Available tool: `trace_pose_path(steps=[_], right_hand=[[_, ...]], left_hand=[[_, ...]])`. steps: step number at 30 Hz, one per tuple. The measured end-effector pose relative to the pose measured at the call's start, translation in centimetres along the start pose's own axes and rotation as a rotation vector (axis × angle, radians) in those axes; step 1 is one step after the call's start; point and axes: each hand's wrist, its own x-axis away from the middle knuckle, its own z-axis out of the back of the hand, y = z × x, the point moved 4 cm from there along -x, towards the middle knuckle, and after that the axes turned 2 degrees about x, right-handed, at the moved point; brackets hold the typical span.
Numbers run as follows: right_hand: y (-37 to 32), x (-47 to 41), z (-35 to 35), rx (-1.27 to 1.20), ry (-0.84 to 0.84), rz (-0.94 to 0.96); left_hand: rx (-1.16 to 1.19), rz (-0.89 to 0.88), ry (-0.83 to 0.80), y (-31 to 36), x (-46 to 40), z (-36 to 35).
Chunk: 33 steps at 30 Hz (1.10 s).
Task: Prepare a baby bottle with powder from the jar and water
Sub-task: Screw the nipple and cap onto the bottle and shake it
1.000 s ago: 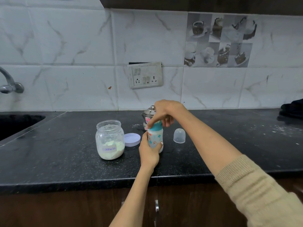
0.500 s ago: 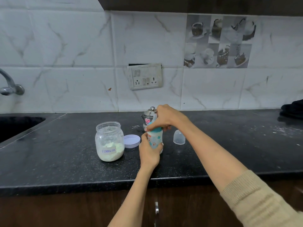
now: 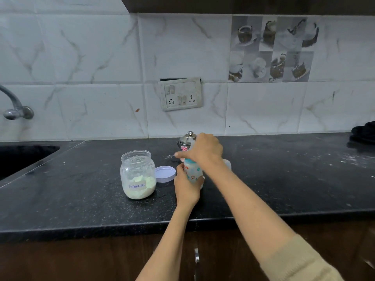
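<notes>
A baby bottle (image 3: 193, 173) with a teal collar and printed pictures stands on the black counter (image 3: 81, 199). My left hand (image 3: 186, 188) grips its lower body from the near side. My right hand (image 3: 205, 150) is curled over its top, hiding the teat and most of the collar. To the left stands an open glass jar (image 3: 138, 174) labelled "Formula", about a third full of pale powder. Its white lid (image 3: 165, 174) lies flat between jar and bottle. The bottle's clear cap (image 3: 228, 164) shows partly behind my right forearm.
A small steel lidded pot (image 3: 187, 139) stands just behind the bottle. A sink (image 3: 20, 159) and tap (image 3: 14, 110) are at far left. A dark object (image 3: 363, 131) lies at the far right by the wall, with powder specks on the counter near it.
My right hand has stayed on the bottle top and turned slightly over it. The left hand keeps its hold on the bottle. The view shifted a little.
</notes>
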Motion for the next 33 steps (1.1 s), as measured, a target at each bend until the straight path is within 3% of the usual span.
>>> trace_pose_path(steps=[3,5,7,8,12,15,19,24,28,33], right_hand=[[3.5,0.2,1.6,-0.353,-0.236,-0.027],[6.1,-0.8,2.1,-0.499,-0.106,-0.068],[8.6,-1.9,1.1,-0.479,0.064,-0.097],[9.6,-2.2,-0.1,-0.428,0.064,-0.096],[11.7,-2.2,-5.2,-0.24,-0.173,-0.1],[12.3,-1.8,-6.4,-0.279,-0.116,-0.134],[11.5,-2.0,-4.1,-0.445,0.028,-0.133],[7.0,-1.8,3.2,-0.749,0.212,0.104],[3.1,-0.9,4.7,-0.799,0.147,0.253],[1.3,0.1,2.4,-0.652,0.054,0.303]], left_hand=[[0.041,-0.017,-0.015,0.1,0.2,0.1],[0.056,-0.018,-0.022,0.0,0.2,0.1],[0.071,-0.012,-0.03,0.1,0.3,0.1],[0.075,-0.012,-0.032,0.1,0.3,0.1],[0.066,-0.016,-0.028,0.0,0.3,0.1],[0.063,-0.018,-0.025,0.0,0.3,0.1],[0.071,-0.017,-0.029,0.0,0.2,0.1],[0.073,-0.006,-0.031,0.0,0.2,0.1],[0.067,-0.007,-0.022,0.2,0.4,0.1],[0.057,-0.011,-0.018,0.4,0.6,0.3]])
